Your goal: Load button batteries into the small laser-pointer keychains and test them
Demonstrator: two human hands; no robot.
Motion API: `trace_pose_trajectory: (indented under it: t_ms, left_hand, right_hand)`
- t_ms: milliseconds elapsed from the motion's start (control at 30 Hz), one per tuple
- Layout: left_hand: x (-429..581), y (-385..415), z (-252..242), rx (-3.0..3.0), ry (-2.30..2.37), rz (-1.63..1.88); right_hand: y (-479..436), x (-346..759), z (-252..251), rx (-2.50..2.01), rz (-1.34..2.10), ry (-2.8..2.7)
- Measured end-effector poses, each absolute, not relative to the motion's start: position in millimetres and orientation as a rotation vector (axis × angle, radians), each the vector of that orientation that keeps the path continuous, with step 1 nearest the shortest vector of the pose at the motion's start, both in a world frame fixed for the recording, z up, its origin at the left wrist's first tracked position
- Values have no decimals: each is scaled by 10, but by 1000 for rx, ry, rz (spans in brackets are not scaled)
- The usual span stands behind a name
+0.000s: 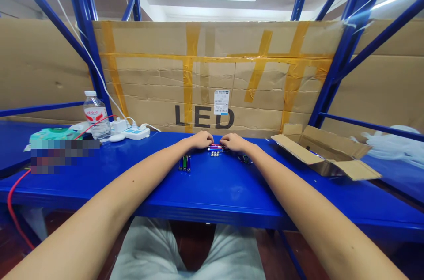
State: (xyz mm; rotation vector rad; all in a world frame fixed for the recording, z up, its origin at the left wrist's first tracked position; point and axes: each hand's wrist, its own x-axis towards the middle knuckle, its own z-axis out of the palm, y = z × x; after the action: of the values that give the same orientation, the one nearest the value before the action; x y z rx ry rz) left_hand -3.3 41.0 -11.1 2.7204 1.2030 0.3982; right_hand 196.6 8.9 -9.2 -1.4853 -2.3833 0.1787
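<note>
Slim metallic tubes (215, 148) in red, silver and blue lie side by side on the blue table, between my two hands. At their left ends, my left hand (201, 139) is closed, fingers bent down onto them. My right hand (233, 142) is likewise closed at the right ends, its fingertips partly hidden. Just in front of the tubes sit several small silver button-like pieces (215, 154) in a cluster. Nearer my left forearm lie three more slim tubes (184, 163), one green and two blue. Beneath my right wrist is a dark tangled bundle (245, 159), too small to make out.
An open cardboard box (323, 149) stands to the right. On the left are a water bottle (96, 116), a white power strip (136, 132), a teal packet (54, 135) and a red cable (16, 187). A tall cardboard panel (159, 90) closes off the back between blue posts.
</note>
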Motion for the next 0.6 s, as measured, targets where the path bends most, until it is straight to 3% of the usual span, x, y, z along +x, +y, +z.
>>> trace_pose_trajectory:
  t_ms: [300, 433, 600]
  left_hand:
    - [-202, 118, 50, 2627, 1252, 623]
    - [-454, -124, 232, 2632, 1109, 465]
    - [-662, -179, 349, 2584, 1172, 259]
  right_hand:
    - [23, 1995, -55, -1447, -8, -2324]
    - [-228, 1853, 69, -1257, -221, -2299]
    - [-622, 1395, 92, -821, 58, -2606]
